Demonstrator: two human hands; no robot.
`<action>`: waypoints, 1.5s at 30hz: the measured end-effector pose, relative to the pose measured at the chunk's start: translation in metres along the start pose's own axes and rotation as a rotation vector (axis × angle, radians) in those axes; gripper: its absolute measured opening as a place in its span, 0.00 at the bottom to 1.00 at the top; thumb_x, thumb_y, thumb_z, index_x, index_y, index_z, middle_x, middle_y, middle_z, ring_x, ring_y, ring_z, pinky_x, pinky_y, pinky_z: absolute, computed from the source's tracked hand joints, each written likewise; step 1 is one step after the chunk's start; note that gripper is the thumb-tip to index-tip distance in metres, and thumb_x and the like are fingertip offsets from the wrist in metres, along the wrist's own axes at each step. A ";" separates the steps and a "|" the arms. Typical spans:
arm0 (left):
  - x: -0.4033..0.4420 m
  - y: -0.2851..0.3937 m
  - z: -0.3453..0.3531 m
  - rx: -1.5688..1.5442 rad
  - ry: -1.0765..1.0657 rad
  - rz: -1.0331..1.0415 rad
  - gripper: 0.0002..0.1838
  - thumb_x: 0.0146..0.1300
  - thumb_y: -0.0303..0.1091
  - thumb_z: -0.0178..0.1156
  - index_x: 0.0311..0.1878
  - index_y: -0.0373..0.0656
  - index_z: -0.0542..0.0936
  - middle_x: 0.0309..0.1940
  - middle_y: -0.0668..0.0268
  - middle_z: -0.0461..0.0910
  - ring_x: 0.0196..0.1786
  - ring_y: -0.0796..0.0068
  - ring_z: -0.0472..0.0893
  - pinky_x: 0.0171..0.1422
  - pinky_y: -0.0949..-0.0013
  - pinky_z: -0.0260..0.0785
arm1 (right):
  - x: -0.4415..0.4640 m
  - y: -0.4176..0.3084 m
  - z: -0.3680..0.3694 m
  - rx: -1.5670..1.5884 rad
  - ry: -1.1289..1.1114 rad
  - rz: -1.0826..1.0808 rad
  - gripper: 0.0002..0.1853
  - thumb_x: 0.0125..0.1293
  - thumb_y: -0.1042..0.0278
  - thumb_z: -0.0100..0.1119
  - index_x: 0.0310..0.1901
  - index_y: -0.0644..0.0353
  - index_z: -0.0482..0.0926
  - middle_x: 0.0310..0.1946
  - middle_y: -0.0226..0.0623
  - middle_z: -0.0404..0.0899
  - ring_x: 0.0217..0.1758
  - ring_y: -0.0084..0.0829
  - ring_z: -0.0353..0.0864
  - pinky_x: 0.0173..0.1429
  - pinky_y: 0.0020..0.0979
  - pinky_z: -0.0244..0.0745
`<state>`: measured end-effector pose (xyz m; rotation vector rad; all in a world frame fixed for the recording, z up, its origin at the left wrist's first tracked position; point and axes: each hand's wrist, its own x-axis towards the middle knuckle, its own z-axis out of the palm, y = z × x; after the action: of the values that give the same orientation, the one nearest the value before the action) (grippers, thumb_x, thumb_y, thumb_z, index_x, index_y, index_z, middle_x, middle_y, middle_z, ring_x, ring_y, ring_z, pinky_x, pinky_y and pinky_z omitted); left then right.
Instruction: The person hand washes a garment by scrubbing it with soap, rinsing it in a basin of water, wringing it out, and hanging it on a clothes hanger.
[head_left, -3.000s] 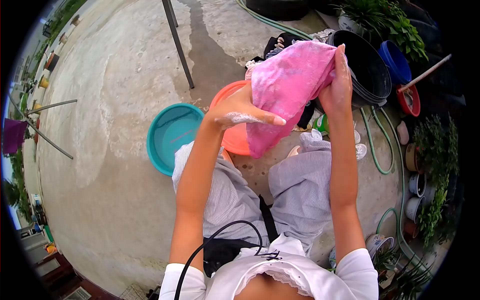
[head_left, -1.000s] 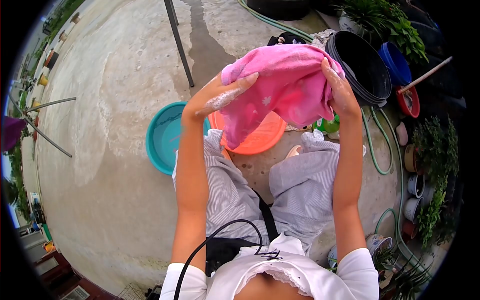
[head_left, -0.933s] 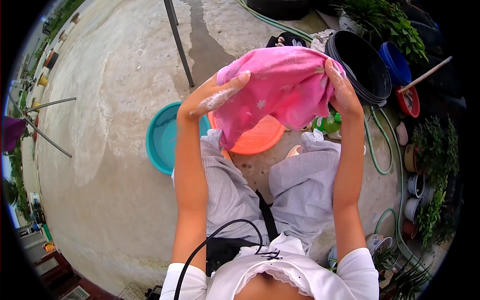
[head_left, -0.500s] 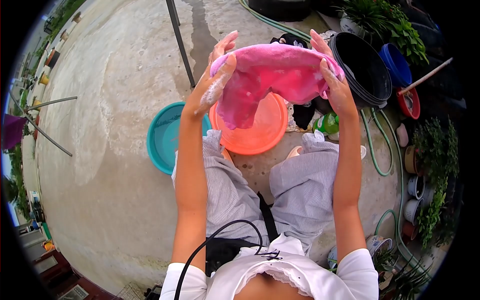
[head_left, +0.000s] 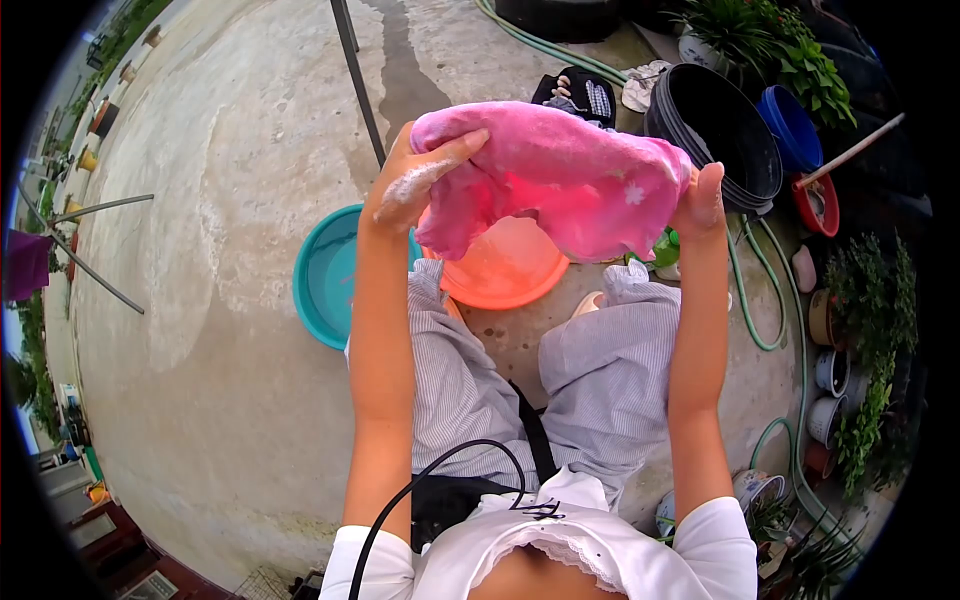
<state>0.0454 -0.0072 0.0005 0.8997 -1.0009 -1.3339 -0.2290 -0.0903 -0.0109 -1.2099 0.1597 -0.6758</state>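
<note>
Pink cloth spread between two soapy hands

We have the pink fabric garment with pale leaf prints [head_left: 550,150] raised above our knees, partly over the round orange plastic basin [head_left: 505,275]. Our left hand [head_left: 405,190] grasps its left end, thumb laid over the front and white foam along the skin. Our right hand [head_left: 703,205] is at the other end, thumb upright beside the edge; its fingers are hidden, so we cannot tell how tightly they close.

The fabric should handle soft and floppy, fairly light though likely damp, and slippery where suds sit (nothing we'd call fragile). The gathered upper corners look like the best holds, since the lower edge dangles loosely.

The round teal plastic basin [head_left: 325,290], with liquid in it, sits just beside the orange one. Near our right hand stands the large black plastic bucket [head_left: 668,125], which narrows the room on that side. Beyond the cloth lies a black garment with white print [head_left: 590,95], and a green bottle [head_left: 665,248] is partly hidden.
</note>
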 end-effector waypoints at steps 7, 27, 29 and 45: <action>-0.002 0.000 -0.012 0.168 0.002 0.003 0.10 0.51 0.24 0.59 0.38 0.34 0.79 0.31 0.69 0.79 0.34 0.80 0.76 0.41 0.75 0.68 | 0.011 -0.010 0.013 -0.351 0.317 0.226 0.17 0.54 0.67 0.62 0.45 0.64 0.74 0.34 0.28 0.78 0.37 0.18 0.75 0.44 0.20 0.69; 0.025 -0.037 0.034 -0.098 0.310 0.002 0.25 0.63 0.55 0.45 0.28 0.40 0.72 0.26 0.67 0.73 0.30 0.77 0.72 0.37 0.72 0.65 | 0.037 0.043 0.077 -0.301 0.730 -0.358 0.07 0.61 0.70 0.55 0.28 0.64 0.75 0.24 0.22 0.74 0.26 0.11 0.67 0.29 0.19 0.64; 0.031 -0.046 0.054 -0.103 0.421 0.002 0.26 0.63 0.55 0.46 0.17 0.45 0.69 0.15 0.73 0.68 0.19 0.83 0.67 0.24 0.75 0.61 | 0.037 0.053 0.094 -0.748 0.577 -0.531 0.10 0.51 0.70 0.65 0.20 0.63 0.74 0.17 0.29 0.72 0.16 0.20 0.68 0.22 0.23 0.63; 0.037 -0.063 0.077 -0.371 0.251 0.093 0.24 0.64 0.47 0.49 0.14 0.50 0.59 0.12 0.80 0.57 0.16 0.89 0.55 0.18 0.77 0.46 | 0.044 0.053 0.087 -1.016 0.579 -0.694 0.13 0.50 0.71 0.63 0.15 0.62 0.72 0.10 0.33 0.70 0.11 0.29 0.68 0.18 0.27 0.63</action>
<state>-0.0491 -0.0438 -0.0309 0.7066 -0.5693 -1.2397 -0.1329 -0.0349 -0.0167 -2.0343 0.6381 -1.6708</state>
